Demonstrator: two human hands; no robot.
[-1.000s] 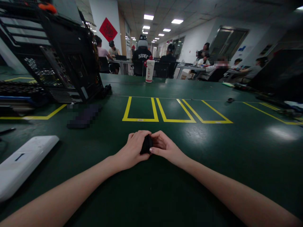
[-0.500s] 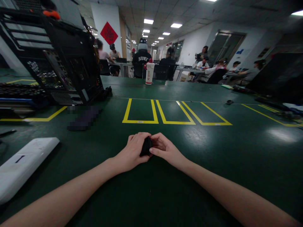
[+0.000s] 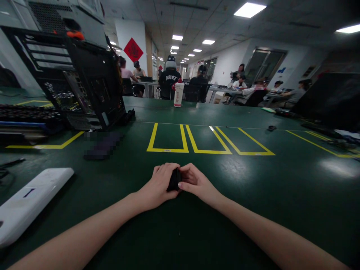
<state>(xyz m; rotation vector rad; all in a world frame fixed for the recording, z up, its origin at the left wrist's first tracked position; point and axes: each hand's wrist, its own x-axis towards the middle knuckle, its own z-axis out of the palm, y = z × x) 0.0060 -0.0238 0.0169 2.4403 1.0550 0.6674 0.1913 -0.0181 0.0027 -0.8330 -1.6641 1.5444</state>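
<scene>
Hands (image 3: 177, 184) together, fingers curled, forearms (image 3: 92, 225) angled inward.

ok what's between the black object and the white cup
In the head view, a yellow tape outline on the green table lies between the black object and the white cup, with a thin line near the outline's far end.

"What's hard to make out?"
"The black object (image 3: 174, 180). The left hand (image 3: 158, 187) hides its left side and the right hand (image 3: 199, 184) covers part of its right, so I can't name it."
"And the edges?"
"The left one cuts off the white plastic housing (image 3: 35, 202); the bottom one crops both forearms (image 3: 92, 221)."
"Anything blurred?"
"Pixelation obscures the flat purple item (image 3: 104, 146). The cup's (image 3: 177, 95) print is too small to read."
</scene>
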